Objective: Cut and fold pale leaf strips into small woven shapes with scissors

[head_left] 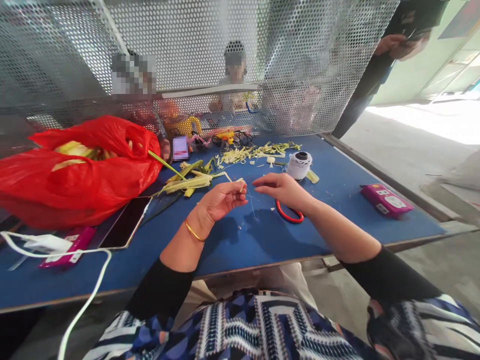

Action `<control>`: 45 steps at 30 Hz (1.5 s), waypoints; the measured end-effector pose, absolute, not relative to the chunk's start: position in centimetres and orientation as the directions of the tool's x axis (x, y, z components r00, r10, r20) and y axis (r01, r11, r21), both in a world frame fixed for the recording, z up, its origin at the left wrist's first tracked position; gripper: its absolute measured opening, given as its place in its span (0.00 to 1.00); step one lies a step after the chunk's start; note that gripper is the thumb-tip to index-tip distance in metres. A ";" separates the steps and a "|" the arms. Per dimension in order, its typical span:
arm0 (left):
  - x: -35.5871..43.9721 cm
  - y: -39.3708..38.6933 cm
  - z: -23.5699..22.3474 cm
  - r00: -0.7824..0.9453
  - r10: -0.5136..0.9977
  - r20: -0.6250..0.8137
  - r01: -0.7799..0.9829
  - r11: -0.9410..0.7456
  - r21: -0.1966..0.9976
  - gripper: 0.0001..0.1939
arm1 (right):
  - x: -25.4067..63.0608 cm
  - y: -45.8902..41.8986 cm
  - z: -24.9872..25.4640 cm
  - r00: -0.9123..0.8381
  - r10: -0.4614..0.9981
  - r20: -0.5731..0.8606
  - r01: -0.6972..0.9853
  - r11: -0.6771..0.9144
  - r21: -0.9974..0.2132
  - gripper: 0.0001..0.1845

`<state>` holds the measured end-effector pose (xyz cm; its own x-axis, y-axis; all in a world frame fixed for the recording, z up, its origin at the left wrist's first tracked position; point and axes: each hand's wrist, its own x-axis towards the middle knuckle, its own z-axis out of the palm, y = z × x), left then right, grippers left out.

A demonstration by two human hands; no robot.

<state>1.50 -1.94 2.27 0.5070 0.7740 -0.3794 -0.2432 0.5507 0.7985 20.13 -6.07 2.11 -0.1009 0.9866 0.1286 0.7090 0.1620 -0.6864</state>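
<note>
Above the blue tabletop (348, 210), the left hand (222, 201) pinches a small pale-yellow fibrous piece (243, 186), seemingly to steady it, while the right hand (284, 190) hovers beside it, loosely spread and apparently empty, near a white thread cone (298, 167) standing within easy reach.

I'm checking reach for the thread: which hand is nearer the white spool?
Right. The right hand is on the near side of the white thread spool, slightly left of it; the left hand is farther away, well to the spool's left.
</note>
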 end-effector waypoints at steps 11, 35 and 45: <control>0.2 -0.9 0.6 0.387 0.827 -0.407 -0.246 0.518 0.819 0.12 | 17.0 -2.7 0.1 -0.193 0.925 -0.326 -0.091 -0.348 -0.933 0.07; 1.8 -1.7 -1.2 0.269 0.932 -0.243 -0.490 0.350 0.798 0.14 | 17.3 -3.2 -1.4 0.038 0.874 0.485 0.491 0.406 -0.771 0.10; 2.3 -2.2 -1.5 0.291 0.925 -0.244 -0.518 0.367 0.773 0.15 | 15.5 -3.8 -1.4 0.079 0.996 0.052 -0.072 0.058 -0.996 0.13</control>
<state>2.35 -2.22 -1.50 0.2911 0.9252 -0.2436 -0.5184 0.3665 0.7726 15.50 -3.80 -1.36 0.0788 0.9955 0.0522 -0.0720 0.0579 -0.9957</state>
